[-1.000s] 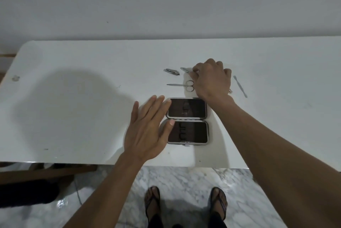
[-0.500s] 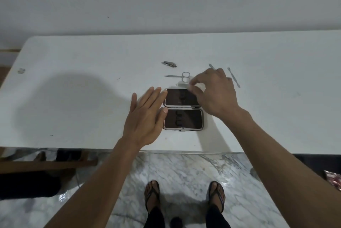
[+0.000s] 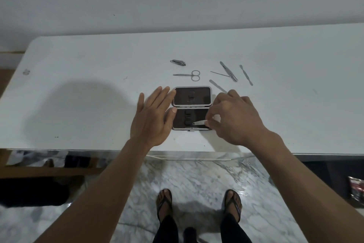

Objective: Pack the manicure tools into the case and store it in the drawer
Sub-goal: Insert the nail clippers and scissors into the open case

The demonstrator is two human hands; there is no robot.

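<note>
Head view: my right hand (image 3: 234, 118) pinches a thin, stiff, slippery metal tool (image 3: 199, 123) by its end over the open case (image 3: 192, 107); left hand (image 3: 152, 116) lies flat, bracing it.

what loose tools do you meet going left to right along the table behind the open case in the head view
nail clipper → scissors → flat file → long tweezers-like tool → double-ended pusher. The thin pick crossing the tweezers-like tool is left out, since the two overlap.
</note>
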